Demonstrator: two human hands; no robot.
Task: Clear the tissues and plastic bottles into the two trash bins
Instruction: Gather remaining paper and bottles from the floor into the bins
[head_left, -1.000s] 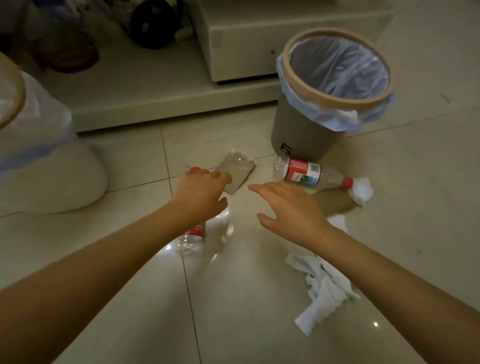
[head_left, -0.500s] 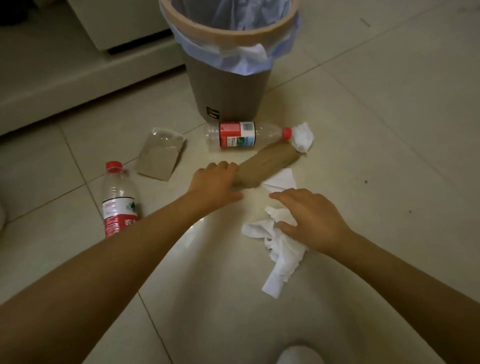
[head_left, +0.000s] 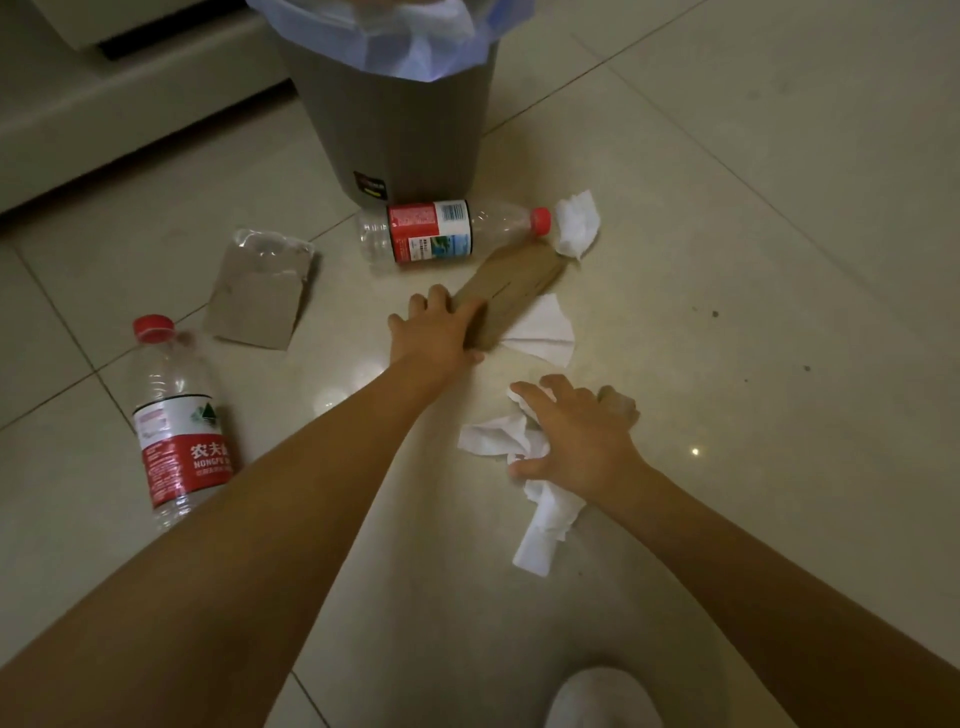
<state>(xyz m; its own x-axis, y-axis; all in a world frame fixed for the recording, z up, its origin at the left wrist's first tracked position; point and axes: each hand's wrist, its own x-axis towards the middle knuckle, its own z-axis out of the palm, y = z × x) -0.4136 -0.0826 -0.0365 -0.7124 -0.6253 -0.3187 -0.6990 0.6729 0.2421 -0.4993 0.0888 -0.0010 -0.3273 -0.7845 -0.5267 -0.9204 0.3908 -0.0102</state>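
My left hand (head_left: 439, 332) closes over the near end of a flattened brown cardboard tube (head_left: 514, 291) lying on the floor. My right hand (head_left: 576, 431) presses down on a crumpled white tissue (head_left: 519, 467), fingers curling into it. A second tissue (head_left: 543, 332) lies beside the tube, and a third tissue (head_left: 576, 223) sits by the cap of a red-labelled plastic bottle (head_left: 441, 231) lying at the foot of the grey trash bin (head_left: 395, 124). Another plastic bottle (head_left: 176, 421) lies at the left.
A torn piece of brown card with clear plastic (head_left: 260, 291) lies left of the bin. A low pale cabinet base (head_left: 130, 88) runs along the back left. The toe of a white shoe (head_left: 602, 701) shows at the bottom edge.
The view has dipped closer to the floor. My left hand has settled onto the cardboard tube, and my right hand has pressed further into the crumpled tissue.
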